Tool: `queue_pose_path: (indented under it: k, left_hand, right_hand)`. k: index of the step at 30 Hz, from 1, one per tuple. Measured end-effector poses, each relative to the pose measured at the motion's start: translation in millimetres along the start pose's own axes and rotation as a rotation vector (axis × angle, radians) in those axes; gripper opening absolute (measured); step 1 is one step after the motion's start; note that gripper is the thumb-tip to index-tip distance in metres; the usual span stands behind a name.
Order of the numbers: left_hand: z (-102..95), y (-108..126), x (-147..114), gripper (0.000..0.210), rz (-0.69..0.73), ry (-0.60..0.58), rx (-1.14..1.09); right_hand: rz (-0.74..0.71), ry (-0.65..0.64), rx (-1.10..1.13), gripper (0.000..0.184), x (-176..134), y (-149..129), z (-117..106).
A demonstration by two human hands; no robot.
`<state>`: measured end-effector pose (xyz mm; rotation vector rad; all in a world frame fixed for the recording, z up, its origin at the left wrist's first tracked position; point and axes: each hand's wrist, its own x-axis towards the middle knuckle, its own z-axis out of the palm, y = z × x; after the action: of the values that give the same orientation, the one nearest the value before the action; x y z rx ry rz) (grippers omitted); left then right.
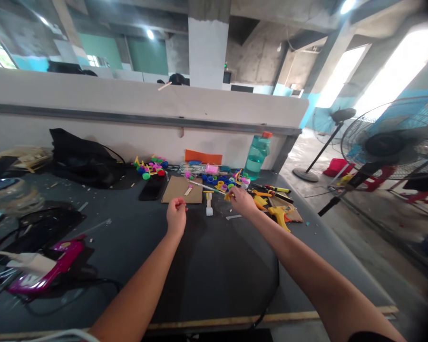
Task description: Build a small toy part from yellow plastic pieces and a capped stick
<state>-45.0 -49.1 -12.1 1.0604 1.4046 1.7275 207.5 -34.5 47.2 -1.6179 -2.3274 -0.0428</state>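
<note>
My right hand (241, 200) reaches to the pile of small coloured plastic caps (221, 182), its fingertips closed on a small yellow plastic piece (228, 196). My left hand (177, 216) is held over the table by the front edge of a brown cardboard sheet (178, 191); its fingers are curled together, and whatever may be between them is hidden. Between my hands lies a small stick assembly (209, 202) with a yellow crosspiece and a white block at its near end. A short wooden stick piece (189, 190) rests on the cardboard.
A yellow glue gun (280, 217) and pliers (281, 195) lie right of my right hand. Behind stand a teal water bottle (256, 156) and colourful small assemblies (150, 167). A black phone (152, 188), a black bag (82, 159) and a magenta power strip (53, 266) are on the left.
</note>
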Motion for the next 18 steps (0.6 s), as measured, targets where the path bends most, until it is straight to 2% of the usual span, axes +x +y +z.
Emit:
queue_pose_path:
  k: [3,7,9,10,14,18]
  left_hand:
    - [-0.2,-0.4,0.5,0.020,-0.020,-0.002,-0.007]
    - [-0.5,-3.3,1.2,0.020,-0.030,-0.017,-0.014]
    - [-0.4,-4.9,1.3,0.019,-0.031,-0.034,-0.011]
    - [-0.3,-5.5,1.2,0.018,-0.031,-0.040,-0.008]
    - [-0.1,-4.2,0.6,0.017,-0.032,-0.056,0.004]
    - [-1.3,-0.4,0.4,0.016,-0.027,-0.056,0.009]
  right_hand:
    - [0.035,-0.008,0.031,0.024,-10.9,-3.8,-10.5]
    - [-0.109,-0.127,0.079,0.013,-44.3,-26.1,-7.0]
    - [-0.196,-0.234,0.065,0.014,-55.2,-37.1,0.9]
    - [-0.189,-0.274,0.040,0.014,-55.7,-40.5,5.2]
    - [-0.030,-0.279,-0.028,0.019,-22.0,-35.0,15.3]
    - [0.087,-0.263,-0.054,0.021,17.3,-17.6,5.4]
